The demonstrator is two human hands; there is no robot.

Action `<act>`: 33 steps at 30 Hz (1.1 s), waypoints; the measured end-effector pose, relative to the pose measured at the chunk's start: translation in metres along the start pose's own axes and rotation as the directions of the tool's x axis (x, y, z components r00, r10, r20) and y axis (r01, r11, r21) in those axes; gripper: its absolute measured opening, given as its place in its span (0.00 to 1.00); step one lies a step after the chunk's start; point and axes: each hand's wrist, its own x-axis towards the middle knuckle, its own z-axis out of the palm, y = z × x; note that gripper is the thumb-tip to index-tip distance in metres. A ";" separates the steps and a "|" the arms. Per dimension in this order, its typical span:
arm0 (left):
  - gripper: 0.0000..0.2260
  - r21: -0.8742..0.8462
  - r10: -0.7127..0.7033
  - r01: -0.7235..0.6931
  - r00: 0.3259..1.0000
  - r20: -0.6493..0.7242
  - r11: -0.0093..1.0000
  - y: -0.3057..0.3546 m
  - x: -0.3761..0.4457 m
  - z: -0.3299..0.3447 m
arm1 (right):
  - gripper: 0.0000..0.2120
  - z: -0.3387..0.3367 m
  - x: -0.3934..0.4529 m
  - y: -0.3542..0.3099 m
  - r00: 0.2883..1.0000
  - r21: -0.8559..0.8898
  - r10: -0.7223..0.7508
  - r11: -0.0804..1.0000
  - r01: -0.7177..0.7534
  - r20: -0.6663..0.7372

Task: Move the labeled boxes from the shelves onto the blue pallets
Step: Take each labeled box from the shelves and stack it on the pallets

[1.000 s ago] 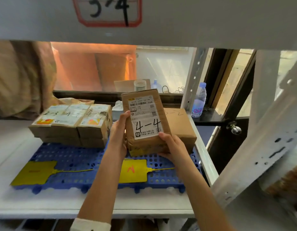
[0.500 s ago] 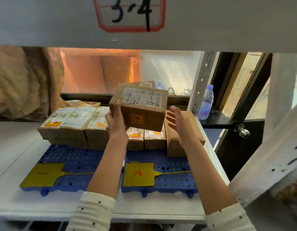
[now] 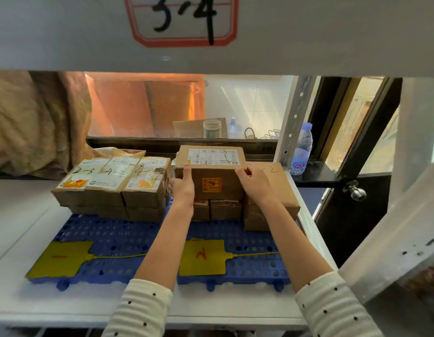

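Observation:
A brown cardboard box marked 4-4 [image 3: 211,166] lies flat on top of two small boxes [image 3: 225,209] at the back of the right blue pallet [image 3: 247,239]. My left hand [image 3: 183,188] holds its left front edge, index finger pointing up along the corner. At the box's right front top corner my right hand [image 3: 253,184] grips with curled fingers. A larger plain box [image 3: 279,188] stands just right of it. On the left blue pallet [image 3: 108,239] sits a two-layer stack of labelled boxes [image 3: 113,183].
Yellow tags [image 3: 60,259] [image 3: 202,256] lie on the pallets' front halves. The upper shelf beam with a 3-4 label [image 3: 184,18] hangs low overhead. A shelf upright [image 3: 293,122] and a water bottle [image 3: 301,152] stand at the right, a door knob [image 3: 355,190] beyond.
The 4-4 box was upright in both hands, then tipped flat in the air, and now rests on the small boxes at the back of the right pallet.

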 end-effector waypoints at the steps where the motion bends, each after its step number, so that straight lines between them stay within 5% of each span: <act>1: 0.42 0.001 0.007 -0.007 1.000 0.010 1.000 -0.001 0.003 -0.001 | 0.22 0.001 0.001 0.001 1.000 -0.012 0.002 1.000 -0.002 0.000; 8: 0.35 0.046 0.018 -0.021 0.998 0.065 0.999 0.004 0.004 -0.008 | 0.22 0.005 0.008 0.007 0.998 0.026 0.052 0.998 -0.051 -0.021; 12: 0.34 0.254 0.110 -0.131 0.990 0.093 0.958 0.011 -0.006 -0.015 | 0.24 0.007 0.014 0.010 0.994 0.036 0.111 0.993 -0.110 -0.018; 15: 0.33 0.560 0.437 -0.438 0.888 0.147 0.703 0.028 -0.018 -0.022 | 0.20 -0.001 0.017 0.003 0.993 0.009 0.095 0.995 -0.095 -0.064; 18: 0.28 0.753 0.681 -0.562 0.700 0.214 0.341 0.057 -0.021 -0.027 | 0.21 -0.016 0.018 -0.012 0.985 -0.154 0.033 0.986 -0.060 -0.168; 20: 0.22 0.835 0.681 -0.546 0.638 0.359 0.071 0.074 -0.015 -0.028 | 0.23 -0.024 0.017 -0.024 0.980 -0.259 -0.017 0.965 -0.036 -0.198; 22: 0.18 0.845 0.616 -0.532 0.647 0.450 -0.057 0.086 -0.013 -0.027 | 0.23 -0.030 0.012 -0.038 0.981 -0.382 -0.076 0.924 0.002 -0.179; 28: 0.16 0.877 0.544 -0.446 0.698 0.467 -0.180 0.111 -0.052 -0.022 | 0.28 -0.034 -0.022 -0.095 0.990 -0.801 -0.144 0.592 0.088 0.002; 33: 0.20 0.789 0.431 -0.614 0.707 0.561 -0.022 0.124 -0.101 -0.029 | 0.29 -0.037 -0.066 -0.125 0.972 -0.857 -0.232 0.493 0.153 0.040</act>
